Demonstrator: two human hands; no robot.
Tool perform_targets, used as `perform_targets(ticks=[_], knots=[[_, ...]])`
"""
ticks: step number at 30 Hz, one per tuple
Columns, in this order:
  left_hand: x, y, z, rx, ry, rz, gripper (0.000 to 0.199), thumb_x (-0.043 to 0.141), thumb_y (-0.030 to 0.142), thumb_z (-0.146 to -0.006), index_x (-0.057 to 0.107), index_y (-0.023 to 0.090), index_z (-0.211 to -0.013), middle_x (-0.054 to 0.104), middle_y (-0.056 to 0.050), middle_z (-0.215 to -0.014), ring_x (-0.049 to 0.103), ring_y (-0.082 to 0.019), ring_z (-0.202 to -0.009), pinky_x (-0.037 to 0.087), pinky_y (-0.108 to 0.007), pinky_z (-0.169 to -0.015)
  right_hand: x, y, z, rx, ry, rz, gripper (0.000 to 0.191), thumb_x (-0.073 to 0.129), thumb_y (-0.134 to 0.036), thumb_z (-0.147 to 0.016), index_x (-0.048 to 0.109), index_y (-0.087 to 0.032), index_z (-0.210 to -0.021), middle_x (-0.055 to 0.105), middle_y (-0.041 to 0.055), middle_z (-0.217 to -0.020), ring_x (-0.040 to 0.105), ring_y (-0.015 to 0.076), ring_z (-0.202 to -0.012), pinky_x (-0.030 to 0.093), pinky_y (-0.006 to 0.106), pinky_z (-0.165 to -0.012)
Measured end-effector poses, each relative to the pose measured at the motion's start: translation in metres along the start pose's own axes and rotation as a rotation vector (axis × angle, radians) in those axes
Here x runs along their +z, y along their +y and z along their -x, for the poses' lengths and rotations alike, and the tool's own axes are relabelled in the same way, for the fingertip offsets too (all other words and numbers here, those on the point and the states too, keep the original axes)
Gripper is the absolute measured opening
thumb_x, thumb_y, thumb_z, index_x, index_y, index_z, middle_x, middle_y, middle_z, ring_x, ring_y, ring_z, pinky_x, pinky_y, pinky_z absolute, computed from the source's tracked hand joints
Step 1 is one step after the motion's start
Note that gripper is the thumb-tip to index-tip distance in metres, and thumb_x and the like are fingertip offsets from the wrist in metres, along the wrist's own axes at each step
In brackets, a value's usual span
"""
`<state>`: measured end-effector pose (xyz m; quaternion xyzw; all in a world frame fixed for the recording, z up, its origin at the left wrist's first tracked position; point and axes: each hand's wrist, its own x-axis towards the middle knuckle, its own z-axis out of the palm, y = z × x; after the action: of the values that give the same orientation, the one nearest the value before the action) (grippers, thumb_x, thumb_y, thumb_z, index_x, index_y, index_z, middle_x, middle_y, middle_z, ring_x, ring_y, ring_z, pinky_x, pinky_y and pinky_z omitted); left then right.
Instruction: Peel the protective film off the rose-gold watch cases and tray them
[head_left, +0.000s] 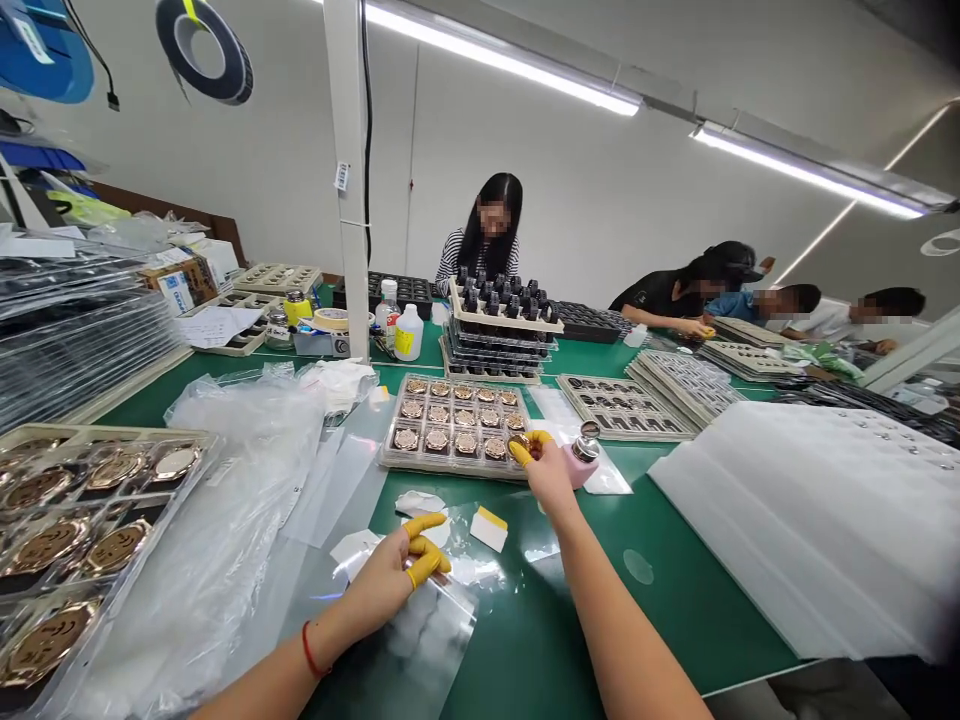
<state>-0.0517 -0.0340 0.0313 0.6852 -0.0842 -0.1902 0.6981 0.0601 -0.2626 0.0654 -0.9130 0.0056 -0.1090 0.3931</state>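
My right hand (546,470), with yellow finger cots, pinches a round gold watch part (519,449) at the lower right corner of a tray (442,462) filled with rows of gold watch parts. Beside it stands a pink bottle (577,466) with a metal top. My left hand (397,565), also in yellow finger cots, is over a clear plastic sheet (431,640) near the bench's front, fingers apart and nothing seen in them. White paper pieces (420,503) and a small white and yellow pad (489,529) lie between the hands.
A larger tray of gold parts (112,470) and plastic bags (217,520) fill the left side. White foam sheets (795,510) lie right. Behind are stacked trays with black watches (499,350), a white bottle (409,333) and a post (349,200). Several people sit across the bench.
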Motion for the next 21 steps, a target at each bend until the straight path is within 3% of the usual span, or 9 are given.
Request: perform_targets(ticks=[2,4,6,7,9,12,15,18,21], knots=[[0.002,0.002,0.002,0.044,0.056,0.024,0.058,0.057,0.038,-0.081,0.034,0.017,-0.129,0.063,-0.002,-0.083,0.063,-0.018,-0.078,0.046,-0.037,-0.085,0.018,-0.024,0.029,-0.026,-0.158,-0.298,0.033,0.046,-0.039,-0.084,0.049,-0.018,-0.109,0.061,0.0049,-0.088,0.057,0.0148,-0.074,0.045,0.026,-0.062],[0.002,0.004,0.002,0.083,0.1,0.046,0.065,0.062,0.035,-0.078,0.029,0.021,-0.131,0.061,-0.003,-0.089,0.061,-0.017,-0.078,0.048,-0.035,-0.078,0.037,-0.044,0.057,0.006,-0.458,-0.582,0.038,0.053,-0.037,-0.08,0.046,-0.019,-0.113,0.062,0.0018,-0.082,0.057,0.0132,-0.067,0.045,0.025,-0.059],[0.001,0.003,0.002,0.107,0.127,0.059,0.065,0.065,0.032,-0.074,0.031,0.022,-0.129,0.059,-0.004,-0.096,0.06,-0.017,-0.08,0.049,-0.032,-0.074,0.053,-0.055,0.074,0.031,-0.7,-0.675,0.04,0.056,-0.034,-0.078,0.046,-0.021,-0.115,0.061,-0.0007,-0.077,0.056,0.0127,-0.063,0.045,0.025,-0.056],[0.0,0.003,0.002,0.108,0.133,0.064,0.062,0.066,0.031,-0.074,0.034,0.022,-0.126,0.058,-0.005,-0.098,0.059,-0.017,-0.081,0.049,-0.031,-0.073,0.058,-0.056,0.077,0.016,-0.738,-0.655,0.038,0.056,-0.033,-0.079,0.048,-0.021,-0.114,0.062,-0.0009,-0.077,0.057,0.0129,-0.064,0.046,0.025,-0.057],[-0.001,0.002,0.002,0.083,0.138,0.085,0.055,0.065,0.029,-0.074,0.039,0.022,-0.121,0.056,-0.005,-0.099,0.056,-0.016,-0.081,0.048,-0.029,-0.07,0.066,-0.051,0.072,-0.086,-0.616,-0.528,0.027,0.05,-0.031,-0.083,0.054,-0.021,-0.107,0.063,0.0009,-0.081,0.058,0.0145,-0.072,0.047,0.028,-0.065],[0.0,0.002,0.004,0.024,0.076,0.115,0.052,0.064,0.023,-0.073,0.04,0.023,-0.119,0.054,-0.003,-0.098,0.054,-0.015,-0.08,0.047,-0.027,-0.068,0.078,-0.039,0.051,-0.384,-0.328,-0.183,0.021,0.045,-0.028,-0.087,0.062,-0.021,-0.098,0.063,0.0055,-0.096,0.055,0.0177,-0.091,0.042,0.033,-0.081],[0.002,0.002,0.007,0.025,0.003,0.09,0.047,0.062,0.019,-0.074,0.043,0.022,-0.117,0.055,-0.003,-0.098,0.052,-0.013,-0.079,0.045,-0.025,-0.07,0.089,-0.032,0.039,-0.624,-0.363,0.159,0.013,0.054,-0.023,-0.084,0.063,-0.02,-0.092,0.062,0.0061,-0.095,0.053,0.0186,-0.091,0.038,0.032,-0.078],[0.002,0.003,0.007,0.034,0.038,0.087,0.045,0.061,0.02,-0.075,0.041,0.021,-0.116,0.054,-0.002,-0.094,0.052,-0.012,-0.075,0.044,-0.024,-0.067,0.083,-0.034,0.043,-0.654,-0.379,0.298,0.009,0.054,-0.02,-0.084,0.063,-0.019,-0.082,0.06,0.0035,-0.079,0.052,0.0168,-0.079,0.036,0.03,-0.072],[-0.002,0.004,0.005,0.028,0.099,0.117,0.048,0.061,0.023,-0.076,0.037,0.021,-0.118,0.055,-0.001,-0.092,0.054,-0.012,-0.075,0.045,-0.026,-0.068,0.059,-0.041,0.055,-0.547,-0.317,0.085,0.011,0.053,-0.024,-0.085,0.06,-0.019,-0.079,0.059,0.0012,-0.076,0.051,0.0141,-0.074,0.036,0.028,-0.07]])
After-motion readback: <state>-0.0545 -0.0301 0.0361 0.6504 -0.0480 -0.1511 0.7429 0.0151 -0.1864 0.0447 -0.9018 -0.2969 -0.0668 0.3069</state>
